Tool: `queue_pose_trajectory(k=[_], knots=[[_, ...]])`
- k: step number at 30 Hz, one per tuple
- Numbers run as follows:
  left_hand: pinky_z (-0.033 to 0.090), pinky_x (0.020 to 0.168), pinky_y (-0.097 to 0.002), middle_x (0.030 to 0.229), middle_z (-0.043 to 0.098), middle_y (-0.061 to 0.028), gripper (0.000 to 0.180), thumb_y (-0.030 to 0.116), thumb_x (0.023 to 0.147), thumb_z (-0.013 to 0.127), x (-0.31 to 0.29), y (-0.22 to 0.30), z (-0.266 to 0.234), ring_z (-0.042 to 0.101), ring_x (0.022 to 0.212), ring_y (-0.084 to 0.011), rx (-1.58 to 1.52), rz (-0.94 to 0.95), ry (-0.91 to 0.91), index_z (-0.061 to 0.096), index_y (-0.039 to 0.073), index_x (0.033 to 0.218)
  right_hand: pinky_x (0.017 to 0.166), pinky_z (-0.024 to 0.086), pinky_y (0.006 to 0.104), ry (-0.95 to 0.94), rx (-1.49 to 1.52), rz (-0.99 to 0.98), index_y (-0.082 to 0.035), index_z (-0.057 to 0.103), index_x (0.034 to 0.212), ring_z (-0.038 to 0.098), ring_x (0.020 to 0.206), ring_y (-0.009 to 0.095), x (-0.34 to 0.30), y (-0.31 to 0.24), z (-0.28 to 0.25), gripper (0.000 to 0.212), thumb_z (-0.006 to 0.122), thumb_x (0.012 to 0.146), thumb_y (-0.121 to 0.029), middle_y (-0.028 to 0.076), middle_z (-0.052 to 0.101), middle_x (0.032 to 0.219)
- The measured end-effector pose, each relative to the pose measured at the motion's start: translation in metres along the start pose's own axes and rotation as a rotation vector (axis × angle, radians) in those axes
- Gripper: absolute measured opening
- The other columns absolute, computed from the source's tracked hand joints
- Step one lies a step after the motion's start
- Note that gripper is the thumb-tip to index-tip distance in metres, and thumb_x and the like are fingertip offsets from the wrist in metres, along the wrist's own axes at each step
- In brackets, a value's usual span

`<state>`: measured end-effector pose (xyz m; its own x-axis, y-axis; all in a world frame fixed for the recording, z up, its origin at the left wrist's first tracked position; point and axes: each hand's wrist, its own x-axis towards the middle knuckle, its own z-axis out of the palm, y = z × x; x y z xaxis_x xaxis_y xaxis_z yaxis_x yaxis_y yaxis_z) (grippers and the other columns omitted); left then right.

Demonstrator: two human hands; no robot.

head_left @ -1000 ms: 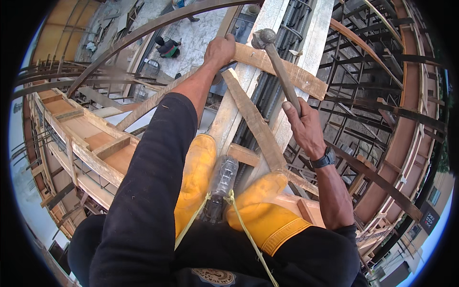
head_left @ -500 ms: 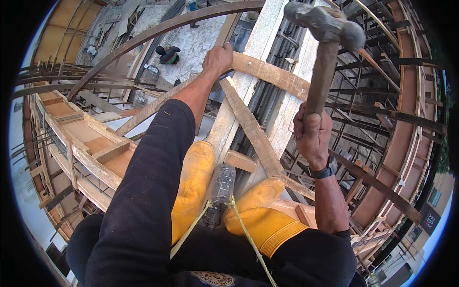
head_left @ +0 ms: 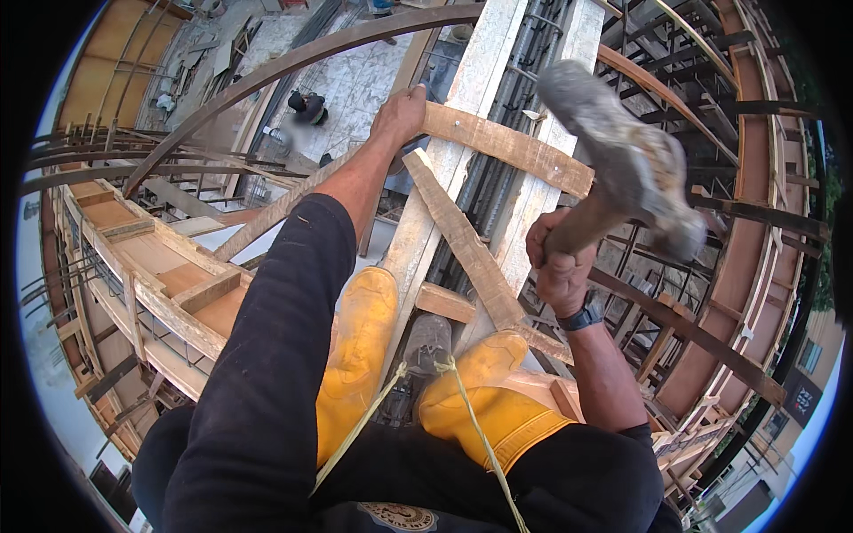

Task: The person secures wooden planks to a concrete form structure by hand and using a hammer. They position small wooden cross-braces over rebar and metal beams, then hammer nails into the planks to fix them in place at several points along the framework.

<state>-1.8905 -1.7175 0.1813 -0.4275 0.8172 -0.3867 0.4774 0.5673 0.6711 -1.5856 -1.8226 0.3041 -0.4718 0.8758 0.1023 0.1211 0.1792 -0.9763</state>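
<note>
My right hand [head_left: 562, 262], a watch on its wrist, is wrapped round the wooden handle of a hammer [head_left: 635, 155]. The hammer's worn metal head is raised, tilted to the right and blurred. My left hand [head_left: 400, 117] is closed on the left end of a short wooden strip [head_left: 506, 147]; its fingertips are hidden. That strip lies across two pale formwork boards [head_left: 537, 209], with a nail visible near its left end. Below it a second wooden strip [head_left: 466, 235] runs slantwise across the gap, where steel bars [head_left: 502, 133] show.
My yellow boots [head_left: 362, 329] straddle the boards. Between them a greyish container [head_left: 429, 339] sits by yellowish cords [head_left: 360, 426]. Curved formwork [head_left: 169, 258] lies left, dark scaffold beams [head_left: 693, 329] right. Far below, a person [head_left: 308, 107] is on the lower level.
The hammer has swung from nearly upright to tilted right, its head lower. My right hand has shifted slightly left and turned. My left hand stays at the strip's end.
</note>
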Motion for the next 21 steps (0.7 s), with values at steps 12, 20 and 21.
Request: queue_pose_trajectory(k=[12, 20, 21], knots=[[0.039, 0.104, -0.0438, 0.125, 0.062, -0.031, 0.065, 0.048, 0.097, 0.034, 0.003, -0.009, 0.007, 0.056, 0.122, -0.0431, -0.066, 0.004, -0.049, 0.063, -0.006, 0.12, 0.055, 0.042, 0.0343, -0.083, -0.08, 0.014, 0.002, 0.058, 0.094, 0.05, 0.058, 0.016, -0.002, 0.0, -0.001, 0.063, 0.046, 0.1, -0.06, 0.005, 0.053, 0.064], [0.035, 0.111, -0.0463, 0.135, 0.055, -0.0314, 0.072, 0.051, 0.098, 0.03, 0.027, -0.035, -0.014, 0.05, 0.131, -0.0447, 0.062, -0.011, -0.14, 0.061, -0.007, 0.127, 0.052, 0.037, 0.0311, -0.072, 0.027, 0.27, -0.001, 0.055, 0.088, 0.046, 0.057, 0.014, 0.018, -0.05, 0.013, 0.069, 0.049, 0.093, -0.069, 0.004, 0.048, 0.063], [0.035, 0.111, -0.0461, 0.136, 0.054, -0.0319, 0.073, 0.052, 0.098, 0.03, 0.025, -0.045, -0.013, 0.049, 0.131, -0.0445, 0.063, -0.013, -0.139, 0.06, -0.007, 0.128, 0.048, 0.032, 0.0229, -0.019, 0.213, 0.089, -0.004, 0.055, 0.09, 0.042, 0.056, 0.006, 0.011, -0.061, 0.021, 0.077, 0.053, 0.084, -0.08, -0.001, 0.045, 0.064]])
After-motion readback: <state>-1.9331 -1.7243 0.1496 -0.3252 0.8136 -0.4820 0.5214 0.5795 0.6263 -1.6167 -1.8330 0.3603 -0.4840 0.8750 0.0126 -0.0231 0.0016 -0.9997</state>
